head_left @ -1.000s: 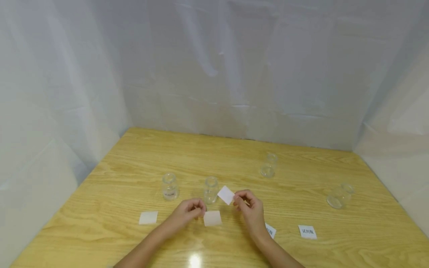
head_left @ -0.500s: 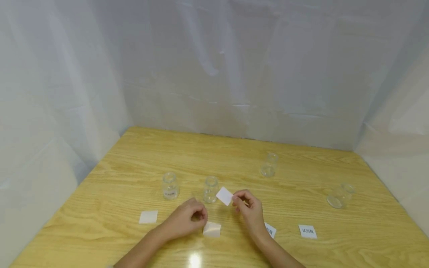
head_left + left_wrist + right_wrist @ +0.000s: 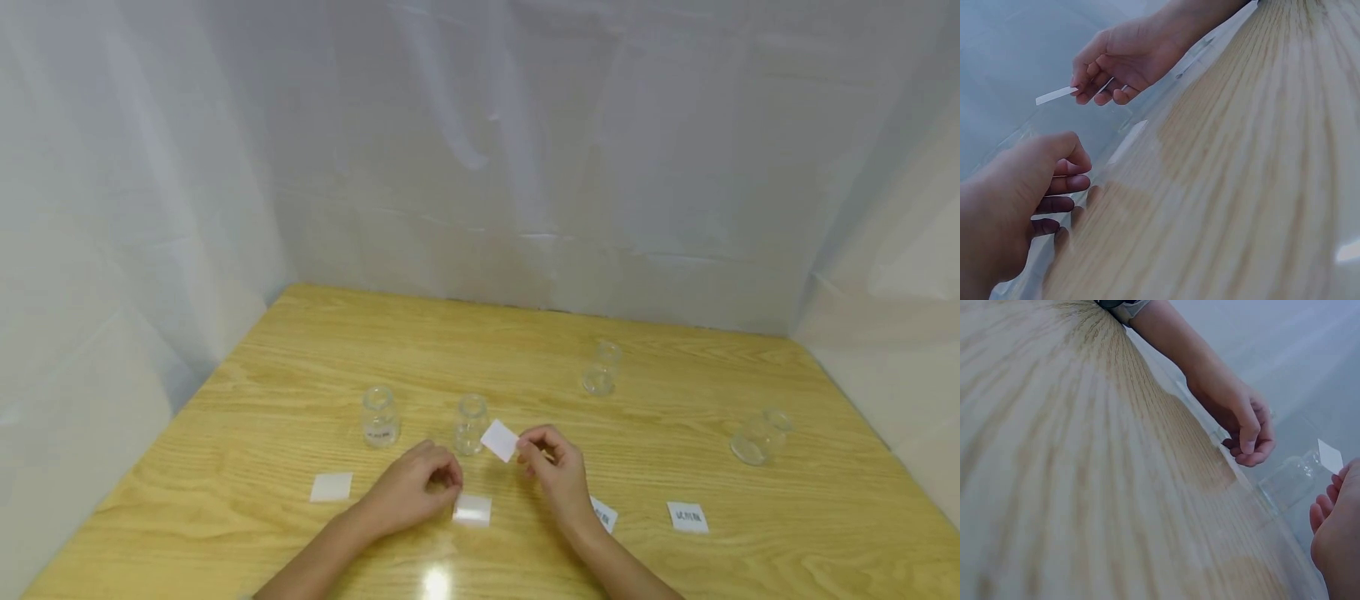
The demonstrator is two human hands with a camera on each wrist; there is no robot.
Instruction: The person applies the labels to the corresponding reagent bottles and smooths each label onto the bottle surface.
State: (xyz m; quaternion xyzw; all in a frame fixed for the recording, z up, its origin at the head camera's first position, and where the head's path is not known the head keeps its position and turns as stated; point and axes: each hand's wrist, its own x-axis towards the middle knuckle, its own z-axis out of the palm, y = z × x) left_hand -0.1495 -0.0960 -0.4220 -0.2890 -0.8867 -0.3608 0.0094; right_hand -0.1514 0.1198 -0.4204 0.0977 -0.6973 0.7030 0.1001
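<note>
My right hand (image 3: 557,471) pinches a white square label (image 3: 499,440) by one corner, its blank side up in the head view. The label stands at the right side of a small clear glass bottle (image 3: 470,427). My left hand (image 3: 422,487) has its fingers loosely curled and holds nothing; its fingertips are at the upper left corner of a glossy blank paper square (image 3: 472,510) on the table. In the left wrist view the label (image 3: 1055,95) shows nearly edge-on. The right wrist view shows the bottle (image 3: 1288,484) behind the label (image 3: 1330,457).
Another bottle (image 3: 380,418), with printed text low on it, stands left. Two more glass bottles are at the right, one farther back (image 3: 602,371) and one nearer (image 3: 759,439). A blank square (image 3: 331,487) lies left; printed labels (image 3: 687,517) lie right, one partly behind the right forearm.
My left hand has let go of the blank paper square, which dropped a little nearer onto the table. The right hand has shifted slightly left with the label.
</note>
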